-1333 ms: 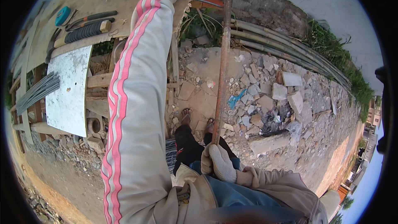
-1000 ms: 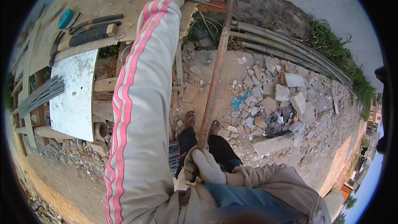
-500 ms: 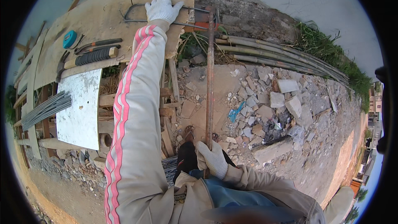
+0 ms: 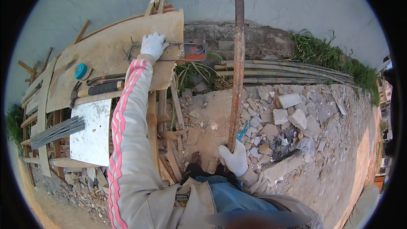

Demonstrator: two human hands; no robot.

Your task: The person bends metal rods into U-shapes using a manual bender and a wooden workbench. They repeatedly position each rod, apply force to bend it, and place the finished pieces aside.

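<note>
My left hand [image 4: 153,46], in a white knitted glove, presses down on a bent steel rod frame [image 4: 181,43] lying on the plywood board [image 4: 114,38], its fingers curled over the rod. The frame's right end reaches past the board's edge, over a reddish plate [image 4: 195,50]. My right hand [image 4: 234,160], gloved too, is closed round the lower part of a long rusty metal bar [image 4: 238,59]. The bar stands up in front of me, apart from the frame, and its far end leaves the picture at the top.
On the board lie a blue tape measure [image 4: 81,71], black-handled pliers [image 4: 106,78] and a hammer [image 4: 99,89]. Thin steel rods [image 4: 58,132] rest by a white sheet [image 4: 90,133]. Bamboo poles [image 4: 280,68] lie along the wall; broken rubble [image 4: 280,116] covers the ground to the right.
My right hand has moved right with the bar, whose far end has come away from the frame and risen out of view. My left hand stays on the frame.
</note>
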